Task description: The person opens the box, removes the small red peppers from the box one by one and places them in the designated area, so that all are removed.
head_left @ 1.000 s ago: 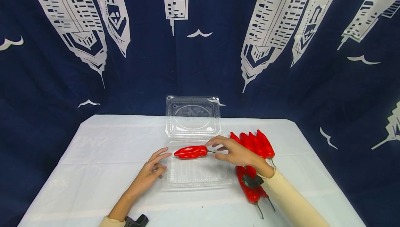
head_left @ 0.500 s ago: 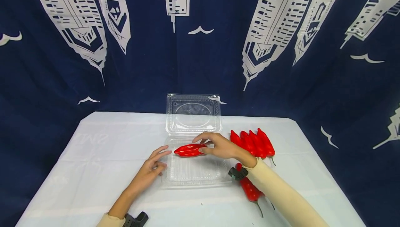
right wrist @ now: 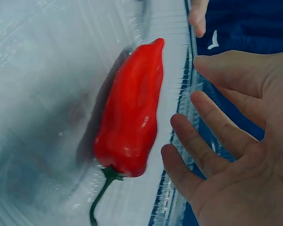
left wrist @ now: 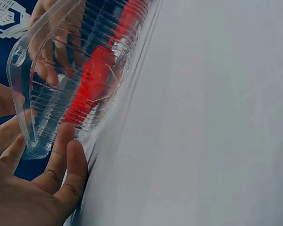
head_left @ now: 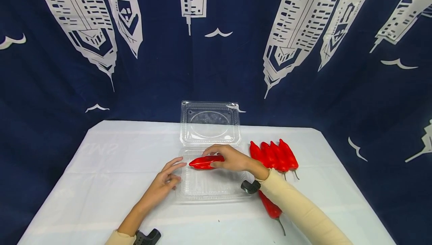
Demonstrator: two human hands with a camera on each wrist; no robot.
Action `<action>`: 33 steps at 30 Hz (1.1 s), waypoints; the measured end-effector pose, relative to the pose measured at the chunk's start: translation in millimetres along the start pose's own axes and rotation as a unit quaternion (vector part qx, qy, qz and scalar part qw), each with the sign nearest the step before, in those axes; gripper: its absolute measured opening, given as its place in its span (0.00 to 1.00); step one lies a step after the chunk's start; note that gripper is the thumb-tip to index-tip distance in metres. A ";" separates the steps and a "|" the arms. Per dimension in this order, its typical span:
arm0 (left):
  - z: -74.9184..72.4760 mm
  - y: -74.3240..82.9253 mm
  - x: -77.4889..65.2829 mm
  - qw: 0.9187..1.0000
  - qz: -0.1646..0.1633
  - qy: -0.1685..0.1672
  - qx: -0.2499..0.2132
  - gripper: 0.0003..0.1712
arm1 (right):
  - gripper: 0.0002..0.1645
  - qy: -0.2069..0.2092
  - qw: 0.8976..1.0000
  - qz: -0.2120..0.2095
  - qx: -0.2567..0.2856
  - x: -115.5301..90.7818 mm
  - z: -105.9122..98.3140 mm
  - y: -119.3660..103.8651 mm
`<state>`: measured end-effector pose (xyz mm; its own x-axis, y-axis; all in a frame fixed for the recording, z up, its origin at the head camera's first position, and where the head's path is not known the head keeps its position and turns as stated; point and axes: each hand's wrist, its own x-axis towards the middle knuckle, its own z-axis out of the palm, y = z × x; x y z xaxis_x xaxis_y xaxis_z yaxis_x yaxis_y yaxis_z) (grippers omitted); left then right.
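One glossy red pepper [right wrist: 129, 113] with a thin green stem lies crosswise in the base of a clear hinged plastic container [head_left: 212, 192]. Over its stem end is my right hand [head_left: 229, 157], thumb on the near side and fingers on the far side in the head view. From the right wrist, that hand's fingers [right wrist: 184, 134] look relaxed and spread, apart from the pepper. My left hand [head_left: 163, 179] is at the container's left side. Its extended fingers [left wrist: 75, 165] touch the plastic wall, some of them at the rim.
Several more red peppers [head_left: 272, 155] lie side by side on the white-covered table [head_left: 111, 170], right of the container. Another pepper [head_left: 270, 204] lies nearer, partly under my right forearm. The container's lid [head_left: 210, 139] stands raised at the back, before a dark blue printed cloth [head_left: 152, 80].
My right hand has moved left from beside the stem to over the pepper's stem end. The pepper and my left hand have stayed in nearly the same place.
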<state>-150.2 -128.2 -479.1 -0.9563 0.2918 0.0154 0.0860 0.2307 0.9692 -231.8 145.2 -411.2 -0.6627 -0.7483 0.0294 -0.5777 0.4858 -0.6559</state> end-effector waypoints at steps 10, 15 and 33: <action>0.6 0.7 -0.3 1.000 -0.002 -0.001 -0.002 0.27 | 0.24 -0.004 1.000 0.014 -0.020 -0.9 6.7 5.5; 1.0 0.5 0.0 1.000 -0.006 -0.001 -0.004 0.28 | 0.24 -0.009 0.999 0.024 -0.029 -2.1 8.5 4.9; 1.1 -0.5 0.0 1.000 -0.003 0.002 0.005 0.27 | 0.27 -0.053 0.997 0.018 -0.045 -4.7 11.1 3.7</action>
<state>-149.9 -127.4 -479.9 -0.9581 0.2862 0.0106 0.0829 0.2419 0.9668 -225.5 145.5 -422.0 -0.6325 -0.7708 -0.0762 -0.5980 0.5485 -0.5845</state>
